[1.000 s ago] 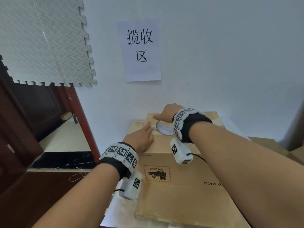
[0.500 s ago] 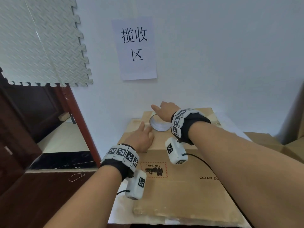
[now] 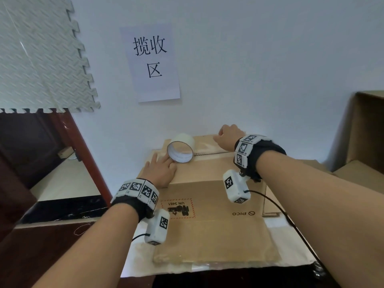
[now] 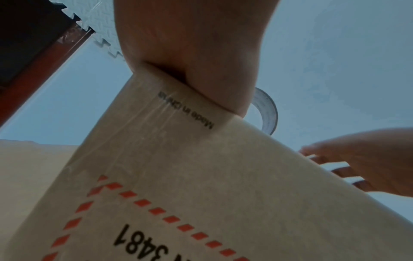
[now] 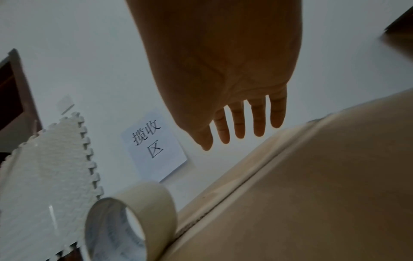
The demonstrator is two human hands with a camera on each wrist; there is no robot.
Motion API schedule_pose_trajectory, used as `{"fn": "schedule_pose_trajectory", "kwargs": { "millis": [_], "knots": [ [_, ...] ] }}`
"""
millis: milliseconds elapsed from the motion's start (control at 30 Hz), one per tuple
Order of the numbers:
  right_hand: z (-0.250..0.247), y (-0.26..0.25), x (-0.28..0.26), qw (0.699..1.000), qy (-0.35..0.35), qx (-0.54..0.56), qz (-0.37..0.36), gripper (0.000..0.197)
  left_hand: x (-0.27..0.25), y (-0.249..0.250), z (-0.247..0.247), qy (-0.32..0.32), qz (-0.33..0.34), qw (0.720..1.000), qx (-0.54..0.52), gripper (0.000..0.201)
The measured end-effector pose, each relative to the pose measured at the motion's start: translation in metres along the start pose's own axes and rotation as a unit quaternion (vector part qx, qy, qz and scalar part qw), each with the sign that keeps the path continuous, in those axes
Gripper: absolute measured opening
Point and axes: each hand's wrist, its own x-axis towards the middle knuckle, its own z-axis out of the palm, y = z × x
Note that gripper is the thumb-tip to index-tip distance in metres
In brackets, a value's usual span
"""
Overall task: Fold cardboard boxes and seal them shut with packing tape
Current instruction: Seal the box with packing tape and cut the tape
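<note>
Far left there's a grey foam mat (image 3: 41,59) hung over a dark wooden door frame (image 3: 83,154), and next to it a paper sign (image 3: 152,63) with Chinese characters is stuck on the white wall.

The left hand (image 3: 161,172) lies palm down on the near-left part of the cardboard box (image 3: 207,225), fingers straight and flat against the top, with the fingertips just touching the tape roll (image 3: 180,150). From the left wrist camera you mostly see the heel of the palm pressed onto the cardboard beside the "Made in China" print.

The roll stands on its edge on top of the box, near the far left corner, right at the flap seam, its open core facing the camera. The box sits on a table (image 3: 141,267) with a whitish cover, the "UN 3481" label and "PICO" print facing up and reading upside down.

The right hand (image 3: 228,137) is over the far right of the box top, by the seam, holding nothing. The wrist view shows the fingers straight and slightly spread; whether they actually touch the cardboard is hard to say from here.

More cardboard boxes (image 3: 365,132) are stacked at the far right.
</note>
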Motion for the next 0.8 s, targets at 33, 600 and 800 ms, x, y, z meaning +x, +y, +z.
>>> {"fn": "schedule_pose_trajectory", "kwargs": {
  "millis": [33, 600, 800],
  "knots": [
    [-0.002, 0.009, -0.003, 1.000, 0.007, -0.007, 0.021, 0.040, -0.003, 0.004, -0.003, -0.004, -0.010, 1.000, -0.003, 0.048],
    [0.011, 0.079, -0.051, 0.995, -0.037, 0.089, 0.030, 0.051, -0.042, -0.018, -0.010, -0.012, -0.170, 0.974, -0.152, 0.081],
    [0.007, 0.071, -0.072, 0.992, -0.014, 0.126, 0.002, 0.045, -0.022, -0.024, -0.017, 0.067, -0.188, 0.969, -0.146, 0.068]
  ]
}}
